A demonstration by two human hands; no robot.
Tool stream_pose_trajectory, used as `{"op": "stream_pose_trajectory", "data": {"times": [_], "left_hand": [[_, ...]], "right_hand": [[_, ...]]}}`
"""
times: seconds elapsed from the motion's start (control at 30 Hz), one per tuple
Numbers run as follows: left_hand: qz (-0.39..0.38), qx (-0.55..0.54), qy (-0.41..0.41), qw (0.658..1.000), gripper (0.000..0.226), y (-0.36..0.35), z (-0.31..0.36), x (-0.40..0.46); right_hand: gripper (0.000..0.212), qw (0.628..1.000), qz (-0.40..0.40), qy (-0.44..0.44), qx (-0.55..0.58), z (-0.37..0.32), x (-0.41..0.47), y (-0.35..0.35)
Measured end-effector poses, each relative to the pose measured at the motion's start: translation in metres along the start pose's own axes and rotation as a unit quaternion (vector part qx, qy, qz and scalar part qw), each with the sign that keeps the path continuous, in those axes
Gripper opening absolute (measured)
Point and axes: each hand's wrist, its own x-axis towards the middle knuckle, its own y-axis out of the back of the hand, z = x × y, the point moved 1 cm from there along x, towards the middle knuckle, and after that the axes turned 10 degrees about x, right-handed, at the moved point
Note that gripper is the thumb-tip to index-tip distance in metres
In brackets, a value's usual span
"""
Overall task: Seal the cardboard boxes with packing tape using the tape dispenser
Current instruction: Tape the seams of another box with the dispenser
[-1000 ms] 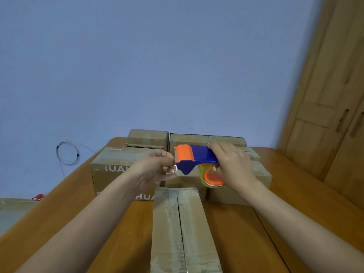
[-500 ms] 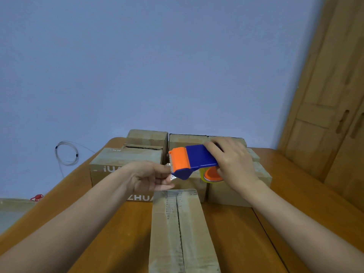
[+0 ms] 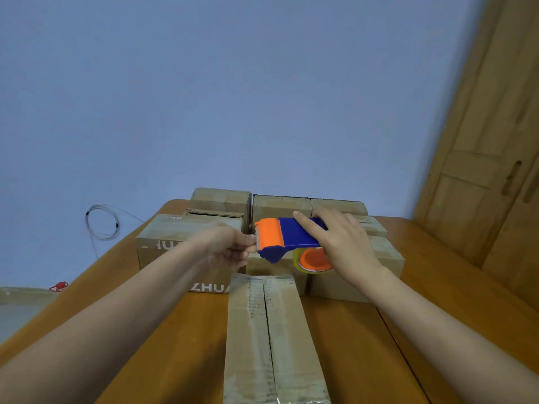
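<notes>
A blue and orange tape dispenser [image 3: 287, 237] with a roll on an orange hub hangs in the air above the far end of a long cardboard box [image 3: 271, 336]. My right hand [image 3: 341, 246] grips the dispenser from above, the index finger lying along its blue top. My left hand [image 3: 230, 249] is at the orange front edge, its fingertips pinching the loose end of the tape there. The long box lies lengthwise in front of me with its two top flaps meeting in a centre seam.
Several more cardboard boxes [image 3: 186, 243] stand in a cluster at the far end of the wooden table [image 3: 163, 345]. A coiled wire [image 3: 100, 221] hangs on the blue wall at the left. A wooden wardrobe [image 3: 490, 170] stands at the right.
The dispenser has tilted, its orange front rising slightly. My left hand slid down and left from the front edge, keeping its pinch there. My right index finger now stretches along the top.
</notes>
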Motion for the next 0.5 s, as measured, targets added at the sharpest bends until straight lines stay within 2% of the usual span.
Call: {"op": "stream_pose_trajectory", "data": {"times": [0.23, 0.5], "left_hand": [[-0.028, 0.006, -0.004, 1.000, 0.021, 0.020, -0.001, 0.006], [-0.054, -0.029, 0.014, 0.998, 0.011, 0.026, -0.021, 0.009]], "right_hand": [[0.083, 1.000, -0.013, -0.013, -0.006, 0.020, -0.018, 0.013], [0.091, 0.998, -0.066, 0.008, -0.002, 0.033, -0.032, 0.016]]}}
